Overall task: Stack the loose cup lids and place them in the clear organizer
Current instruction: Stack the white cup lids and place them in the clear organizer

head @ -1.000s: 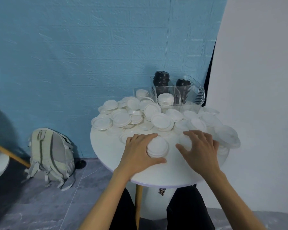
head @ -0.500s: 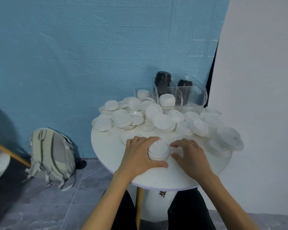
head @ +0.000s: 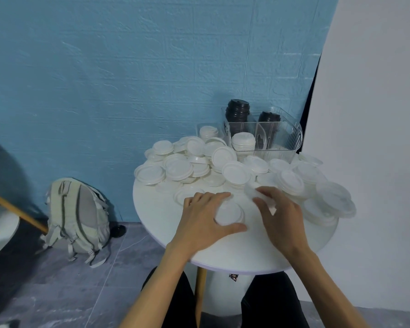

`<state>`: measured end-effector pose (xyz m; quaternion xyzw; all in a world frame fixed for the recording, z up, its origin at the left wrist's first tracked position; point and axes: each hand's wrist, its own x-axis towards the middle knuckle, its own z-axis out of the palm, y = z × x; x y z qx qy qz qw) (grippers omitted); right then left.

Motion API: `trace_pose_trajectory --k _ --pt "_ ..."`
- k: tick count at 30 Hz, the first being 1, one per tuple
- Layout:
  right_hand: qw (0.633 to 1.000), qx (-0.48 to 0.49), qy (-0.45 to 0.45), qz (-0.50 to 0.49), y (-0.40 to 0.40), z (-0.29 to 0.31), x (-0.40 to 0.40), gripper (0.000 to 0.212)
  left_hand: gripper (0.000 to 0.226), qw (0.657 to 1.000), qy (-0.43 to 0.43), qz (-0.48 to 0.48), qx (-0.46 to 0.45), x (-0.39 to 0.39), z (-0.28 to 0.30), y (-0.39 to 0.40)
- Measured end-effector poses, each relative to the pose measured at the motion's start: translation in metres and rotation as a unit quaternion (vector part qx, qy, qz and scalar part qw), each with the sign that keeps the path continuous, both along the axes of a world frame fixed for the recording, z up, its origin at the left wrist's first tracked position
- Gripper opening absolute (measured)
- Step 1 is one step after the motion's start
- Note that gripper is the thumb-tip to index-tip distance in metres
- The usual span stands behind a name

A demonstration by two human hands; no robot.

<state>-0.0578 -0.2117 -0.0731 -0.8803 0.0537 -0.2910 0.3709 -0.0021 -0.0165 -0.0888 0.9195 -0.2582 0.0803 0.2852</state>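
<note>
The left hand (head: 200, 223) curls its fingers round a small lid stack (head: 229, 213) on the tabletop (head: 156, 209); the right hand (head: 279, 217) pinches 1 lid (head: 262, 197) (blurred). A careless drop could topple the stack, well short of the clear organizer (head: 277, 138).

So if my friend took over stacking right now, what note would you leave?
Left hand: grips the small stack of white lids on the round table, near the front edge.
Right hand: fingers curled on one loose lid beside that stack.
Clear organizer, at the back of the table: already holds one white lid stack and two black lid stacks.
Left to do: many loose lids lie spread across the table between hands and organizer. Stack them, then load the stacks in.
</note>
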Motion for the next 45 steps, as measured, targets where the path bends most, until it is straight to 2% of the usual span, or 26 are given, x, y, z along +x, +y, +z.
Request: trace_pose_trajectory --k 4,7,10,14,17,21,26,33,36,40,42,45 --pt "0.978 0.195 -0.023 0.07 0.011 0.011 0.003 0.012 0.104 0.999 -0.007 0.002 -0.054 -0.001 0.004 0.0" --pt "0.935 0.323 -0.004 0.143 0.023 0.018 0.003 0.009 0.104 0.995 -0.015 0.009 -0.102 -0.003 0.006 0.001" --pt "0.912 0.367 0.019 0.184 0.03 0.023 0.003 0.013 0.096 0.989 -0.015 0.023 -0.146 -0.005 0.006 0.002" --pt "0.919 0.342 0.054 0.191 0.028 0.026 0.009 0.019 0.094 0.985 -0.02 0.037 -0.17 -0.006 0.004 0.004" --pt "0.946 0.261 0.07 0.181 0.024 0.025 0.012 0.025 0.086 0.979 -0.021 0.057 -0.193 -0.005 0.004 0.007" --pt "0.968 0.127 0.119 0.183 0.014 0.014 0.013 0.062 0.074 0.982 -0.023 0.071 -0.171 -0.006 0.004 0.008" --pt "0.971 0.061 0.144 0.182 0.009 0.003 0.009 0.092 0.078 0.988 -0.026 0.059 -0.139 -0.003 0.001 0.011" --pt "0.972 0.039 0.165 0.16 0.014 -0.006 0.007 0.09 0.085 0.997 -0.019 0.061 -0.053 0.0 -0.006 0.014" --pt "0.969 0.068 0.171 0.163 0.013 -0.01 0.007 0.086 0.088 0.997 -0.012 0.062 -0.036 0.001 -0.006 0.014" --pt "0.966 0.097 0.169 0.167 0.014 -0.016 0.008 0.074 0.109 0.998 -0.009 0.061 0.005 -0.004 -0.003 0.013" --pt "0.967 0.103 0.163 0.169 0.013 -0.018 0.009 0.071 0.115 0.999 0.002 0.052 0.006 -0.007 -0.001 0.011" --pt "0.968 0.09 0.155 0.178 0.012 -0.019 0.009 0.076 0.106 0.998 0.023 0.053 -0.032 -0.01 -0.001 0.012"
